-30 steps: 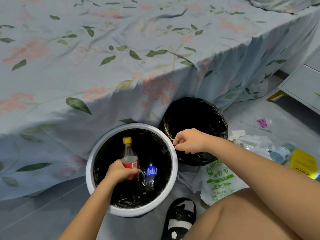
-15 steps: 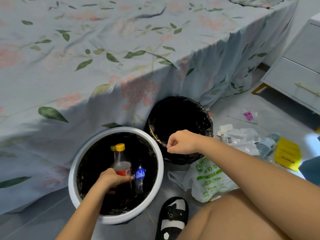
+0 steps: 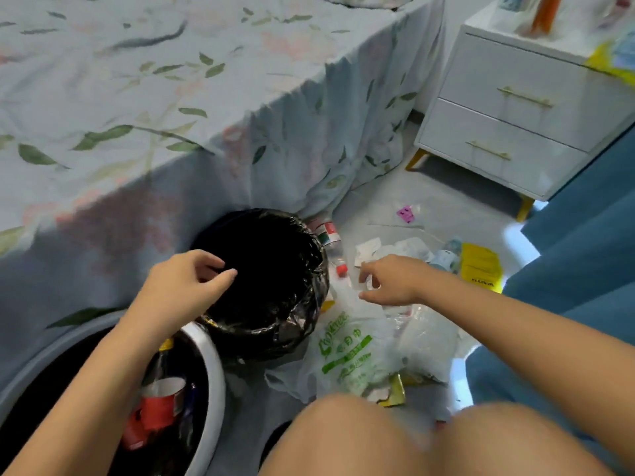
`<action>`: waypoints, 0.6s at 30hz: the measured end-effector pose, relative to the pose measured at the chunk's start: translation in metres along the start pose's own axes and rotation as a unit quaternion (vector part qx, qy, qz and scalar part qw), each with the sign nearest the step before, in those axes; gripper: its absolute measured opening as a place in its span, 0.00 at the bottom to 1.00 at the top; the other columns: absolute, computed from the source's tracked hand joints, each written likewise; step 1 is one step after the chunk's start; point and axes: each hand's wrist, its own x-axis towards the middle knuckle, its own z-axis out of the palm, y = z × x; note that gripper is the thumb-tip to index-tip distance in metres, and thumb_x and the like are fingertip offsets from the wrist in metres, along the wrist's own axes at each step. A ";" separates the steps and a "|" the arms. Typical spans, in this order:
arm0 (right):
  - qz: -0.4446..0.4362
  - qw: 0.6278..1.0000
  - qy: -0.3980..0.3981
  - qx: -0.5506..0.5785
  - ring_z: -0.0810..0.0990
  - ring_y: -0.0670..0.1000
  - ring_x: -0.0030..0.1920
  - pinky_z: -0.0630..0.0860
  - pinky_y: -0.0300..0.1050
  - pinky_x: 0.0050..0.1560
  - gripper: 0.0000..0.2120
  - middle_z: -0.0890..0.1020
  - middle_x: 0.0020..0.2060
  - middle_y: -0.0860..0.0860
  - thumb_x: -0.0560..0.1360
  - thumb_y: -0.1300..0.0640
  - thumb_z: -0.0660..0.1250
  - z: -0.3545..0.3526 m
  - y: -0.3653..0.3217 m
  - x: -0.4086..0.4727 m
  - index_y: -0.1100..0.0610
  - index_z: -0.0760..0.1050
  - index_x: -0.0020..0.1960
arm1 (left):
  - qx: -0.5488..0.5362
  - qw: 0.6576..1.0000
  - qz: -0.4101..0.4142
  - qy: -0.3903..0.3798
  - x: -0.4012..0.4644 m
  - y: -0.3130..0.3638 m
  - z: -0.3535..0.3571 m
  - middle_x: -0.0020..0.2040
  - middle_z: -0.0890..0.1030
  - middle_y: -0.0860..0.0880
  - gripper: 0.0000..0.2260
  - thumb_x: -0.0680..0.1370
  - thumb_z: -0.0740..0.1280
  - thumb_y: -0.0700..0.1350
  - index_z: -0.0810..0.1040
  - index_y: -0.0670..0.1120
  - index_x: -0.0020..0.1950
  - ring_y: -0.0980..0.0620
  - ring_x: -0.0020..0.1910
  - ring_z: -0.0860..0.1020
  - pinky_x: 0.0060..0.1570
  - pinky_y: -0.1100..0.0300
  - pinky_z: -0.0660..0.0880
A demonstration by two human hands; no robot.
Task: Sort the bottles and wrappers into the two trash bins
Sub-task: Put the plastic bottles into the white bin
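Observation:
The white bin (image 3: 210, 359) at lower left holds the red-labelled bottle (image 3: 161, 403) and a smaller bottle beside it. Behind it stands the black-lined bin (image 3: 305, 304). My left hand (image 3: 182, 286) hovers over that bin's near rim, fingers loosely curled, holding nothing. My right hand (image 3: 391, 280) reaches over the litter on the floor, fingers spread just above a clear red-capped bottle (image 3: 338, 273). A white bag with green print (image 3: 347, 352) lies below it. Another red-labelled bottle (image 3: 328, 233) lies beside the black bin.
A bed with a floral sheet (image 3: 171, 97) fills the left and back. A white nightstand (image 3: 525, 108) stands at the right. Yellow packets (image 3: 481, 266), a blue-capped bottle (image 3: 446, 255) and clear wrappers (image 3: 426, 334) lie on the floor. Blue fabric (image 3: 577, 252) bounds the right side.
My left hand let go of the red-labelled bottle in the white bin and rose over the black bin. My right hand moved right from the bin rim toward the litter. The view swung right.

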 end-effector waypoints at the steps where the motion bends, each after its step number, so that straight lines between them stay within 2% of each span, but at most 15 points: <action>1: 0.023 0.999 0.006 0.021 0.76 0.53 0.60 0.74 0.47 0.56 0.21 0.80 0.58 0.49 0.75 0.43 0.62 0.006 0.019 -0.003 0.48 0.70 0.66 | -0.016 0.999 0.032 -0.021 0.007 0.020 0.010 0.42 0.83 0.53 0.08 0.74 0.70 0.51 0.81 0.50 0.50 0.53 0.47 0.80 0.48 0.61 0.70; 5: 0.115 0.983 0.044 0.139 0.77 0.53 0.59 0.74 0.46 0.58 0.25 0.81 0.57 0.49 0.73 0.46 0.66 0.048 0.075 -0.008 0.48 0.69 0.68 | -0.060 0.986 0.120 -0.102 0.026 0.079 0.066 0.41 0.83 0.56 0.05 0.74 0.70 0.50 0.82 0.51 0.48 0.60 0.42 0.80 0.42 0.69 0.71; 7: 0.145 0.970 0.054 0.189 0.77 0.53 0.59 0.74 0.47 0.58 0.26 0.80 0.58 0.50 0.72 0.46 0.68 0.073 0.093 -0.004 0.49 0.68 0.68 | -0.079 0.980 0.129 -0.127 0.033 0.095 0.098 0.41 0.83 0.56 0.06 0.74 0.70 0.50 0.82 0.50 0.48 0.61 0.41 0.80 0.43 0.68 0.75; 9: 0.158 0.960 0.058 0.224 0.77 0.53 0.58 0.75 0.48 0.58 0.28 0.79 0.57 0.50 0.71 0.46 0.69 0.093 0.106 0.004 0.48 0.68 0.68 | -0.094 0.977 0.110 -0.156 0.042 0.103 0.134 0.41 0.82 0.56 0.06 0.75 0.69 0.49 0.81 0.50 0.49 0.58 0.42 0.80 0.44 0.65 0.76; 12: 0.185 0.942 0.083 0.269 0.78 0.52 0.56 0.75 0.47 0.56 0.27 0.80 0.55 0.51 0.70 0.47 0.71 0.117 0.126 0.023 0.49 0.69 0.67 | -0.111 0.969 0.071 -0.209 0.058 0.110 0.190 0.44 0.81 0.53 0.10 0.75 0.69 0.48 0.80 0.48 0.55 0.54 0.42 0.79 0.46 0.59 0.75; 16: 0.267 0.884 0.160 0.348 0.80 0.52 0.53 0.74 0.43 0.51 0.23 0.80 0.46 0.48 0.68 0.49 0.72 0.138 0.161 0.052 0.52 0.74 0.62 | -0.036 0.972 0.060 -0.225 0.099 0.125 0.246 0.57 0.80 0.49 0.17 0.75 0.67 0.51 0.77 0.46 0.62 0.50 0.55 0.78 0.53 0.60 0.72; 18: 0.311 0.855 0.191 0.368 0.79 0.55 0.54 0.73 0.44 0.52 0.24 0.81 0.49 0.52 0.68 0.51 0.73 0.141 0.182 0.068 0.56 0.74 0.62 | -0.002 0.977 0.037 -0.210 0.133 0.134 0.264 0.58 0.79 0.46 0.19 0.75 0.67 0.52 0.76 0.44 0.62 0.46 0.57 0.78 0.54 0.58 0.73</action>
